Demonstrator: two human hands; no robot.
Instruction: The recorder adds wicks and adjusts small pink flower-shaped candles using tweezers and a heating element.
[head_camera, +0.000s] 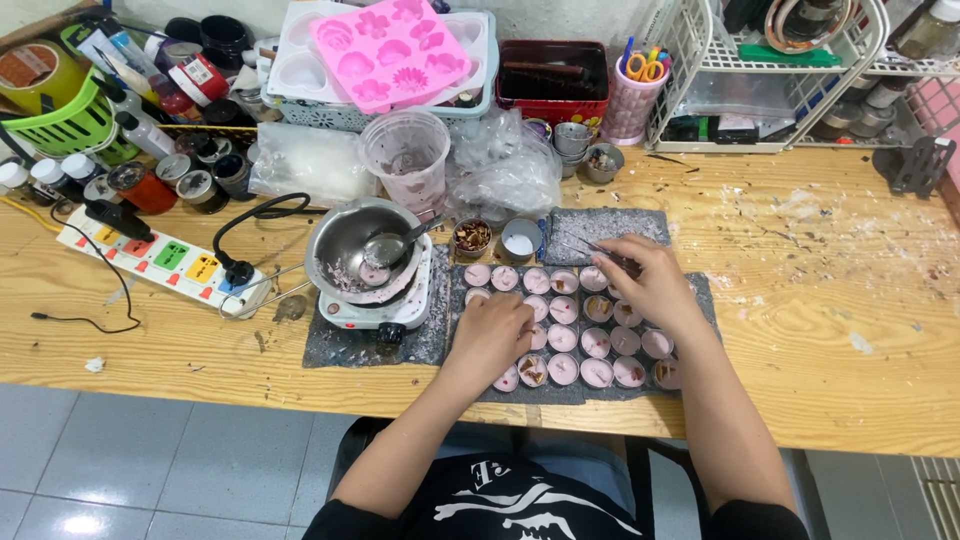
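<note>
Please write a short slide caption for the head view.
Both hands, left hand and right hand, work over rows of small pink-filled cups on a wooden table.

Free: bare bench (830, 290) at frame right, open front strip at lower left | Blocked: hot plate with steel bowl (362, 245) left of centre; power strip (160, 262) far left; jars and wire rack (770, 70) crowding the top edge

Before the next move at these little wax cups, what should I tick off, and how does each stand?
1. Left hand resting on the small pink-filled cups: ok.
2. Right hand pinching thin tweezers: ok.
3. Cups upright in rows on the grey mat: ok.
4. Metal bowl seated on the hot plate: ok.
5. Hot plate switched off: cannot tell.
</note>
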